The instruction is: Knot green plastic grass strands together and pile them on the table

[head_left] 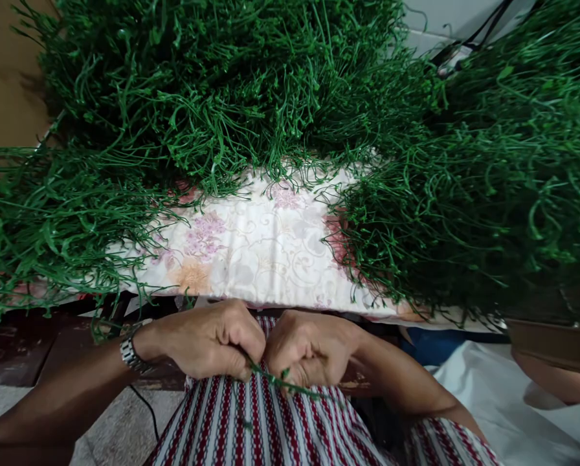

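Close in front of my striped clothing, a thin green stem (300, 388) runs between my two hands. My left hand (217, 340), with a metal watch on its wrist, is closed and pinches the stem between thumb and fingers. Right beside it, my right hand (309, 349) is closed on the same stem, whose end sticks out below the fingers. Both hands are near the front edge of a floral tablecloth (270, 252). Whatever lies inside the curled fingers is hidden.
Large heaps of thin green stems cover the table: a back heap (212, 84), a left heap (52, 220) and a right heap (479, 175). Dark cables (484, 26) hang at the back right. A person in white clothing (494, 388) sits at my right.
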Demonstrator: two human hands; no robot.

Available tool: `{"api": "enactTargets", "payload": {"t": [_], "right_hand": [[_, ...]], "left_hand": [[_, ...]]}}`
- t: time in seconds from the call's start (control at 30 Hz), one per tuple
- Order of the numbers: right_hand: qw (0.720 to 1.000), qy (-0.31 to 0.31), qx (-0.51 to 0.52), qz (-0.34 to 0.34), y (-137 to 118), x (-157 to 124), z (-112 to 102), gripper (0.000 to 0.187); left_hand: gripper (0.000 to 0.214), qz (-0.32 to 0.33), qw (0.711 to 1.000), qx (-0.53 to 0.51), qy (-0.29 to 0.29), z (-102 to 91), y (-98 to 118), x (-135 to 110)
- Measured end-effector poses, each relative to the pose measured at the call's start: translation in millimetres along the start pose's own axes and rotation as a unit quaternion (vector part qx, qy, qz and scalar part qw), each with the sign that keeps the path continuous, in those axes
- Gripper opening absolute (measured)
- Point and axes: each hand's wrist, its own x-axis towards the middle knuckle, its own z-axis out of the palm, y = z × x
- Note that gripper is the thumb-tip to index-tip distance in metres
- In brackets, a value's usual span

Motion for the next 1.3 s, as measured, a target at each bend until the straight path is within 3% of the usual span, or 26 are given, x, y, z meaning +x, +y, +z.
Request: {"api": "enactTargets", "payload": {"t": [0.07, 0.13, 0.2, 0.3, 0.5, 0.67, 0.83, 0.97, 1.13, 1.17, 1.27, 1.3], "right_hand": [[1.000, 0.024, -0.020, 0.002, -6.4, -4.1, -7.8, 0.034], [0.988, 0.144, -0.043, 0.027, -8.4, -7.6, -17.4, 0.030], [0.955, 0.290, -0.028, 0.055, -4.2, -6.8, -24.4, 0.028], [0.914, 0.395, 0.048, 0.083, 11.0, 5.2, -23.7, 0.030], [0.909, 0.404, 0.073, 0.076, 28.5, 30.9, -6.8, 0.030], [0.911, 0.405, 0.020, 0.070, 28.2, 32.4, -5.0, 0.020], [0.882, 0.448, -0.132, 0.070, 29.7, 35.5, -6.7, 0.015], [0.881, 0.453, -0.116, 0.071, 25.2, 40.7, -10.4, 0.017], [0.837, 0.520, -0.145, 0.094, 13.0, 44.3, -1.6, 0.021], [0.842, 0.509, -0.154, 0.091, 10.2, 44.3, 2.7, 0.021], [0.894, 0.404, -0.186, 0.051, -0.1, 40.3, 12.6, 0.024], [0.903, 0.378, -0.201, 0.040, -4.7, 36.8, 12.8, 0.025]], "left_hand": [[0.024, -0.021, 0.997, -0.052, 0.056, -2.3, -4.4, -4.0], [0.021, -0.044, 0.972, -0.091, 0.210, -6.0, -10.0, -5.4], [0.020, -0.057, 0.927, -0.109, 0.354, -9.3, -15.0, -2.5], [0.020, -0.060, 0.892, -0.104, 0.435, -9.9, -21.9, 8.2], [0.022, -0.050, 0.844, -0.158, 0.510, -3.0, -34.6, 23.3], [0.027, -0.063, 0.824, -0.237, 0.511, -4.2, -29.5, 25.4], [0.025, -0.046, 0.799, -0.289, 0.525, -9.3, -26.0, 30.1], [0.024, -0.010, 0.763, -0.304, 0.570, -11.2, -28.2, 42.9], [0.027, 0.022, 0.733, -0.245, 0.634, -13.5, -29.2, 62.9], [0.027, 0.029, 0.726, -0.229, 0.648, -16.3, -28.5, 65.8], [0.029, 0.068, 0.685, -0.226, 0.690, -28.6, -23.0, 70.9], [0.028, 0.084, 0.686, -0.237, 0.683, -32.5, -19.6, 71.4]]}}
